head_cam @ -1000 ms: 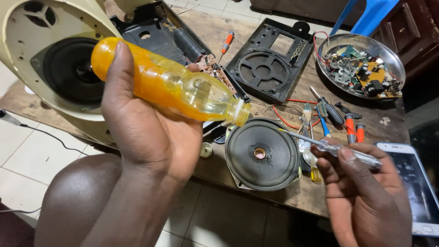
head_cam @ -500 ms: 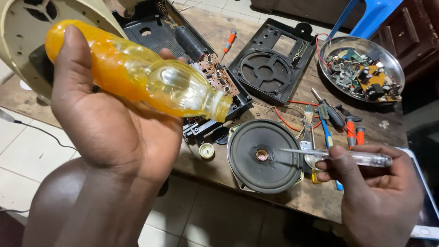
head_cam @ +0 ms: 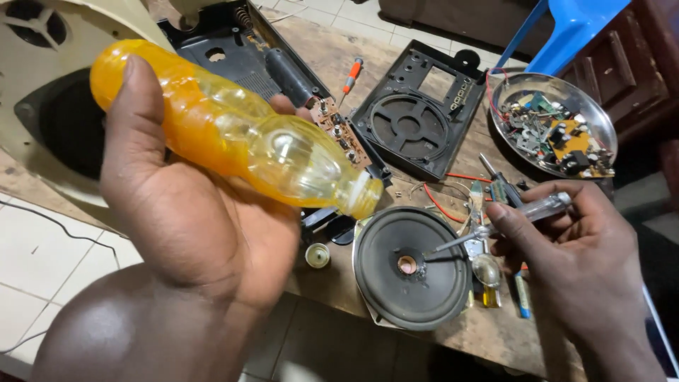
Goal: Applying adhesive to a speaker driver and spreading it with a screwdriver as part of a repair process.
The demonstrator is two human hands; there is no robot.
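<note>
Left hand point(head_cam: 191, 219) gripping tilted bottle point(head_cam: 233, 138), mouth above speaker point(head_cam: 412, 267). Right hand point(head_cam: 573, 262) pinching screwdriver point(head_cam: 495, 228), tip at cone centre. Parts dish point(head_cam: 555, 124) far right on bench point(head_cam: 488, 332).

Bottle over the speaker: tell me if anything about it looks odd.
The bottle lies tilted in the left hand, uncapped mouth just above the speaker cone. A small cap sits loose on the table. No spill visible.

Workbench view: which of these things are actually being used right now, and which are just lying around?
In use:
left hand holding the tilted plastic bottle of yellow liquid
right hand holding the clear-handled screwdriver
speaker cone, with the screwdriver tip near its centre

Lying about:
metal dish of small electronic parts
black plastic cover
circuit board
orange screwdriver
small bottle cap
</note>
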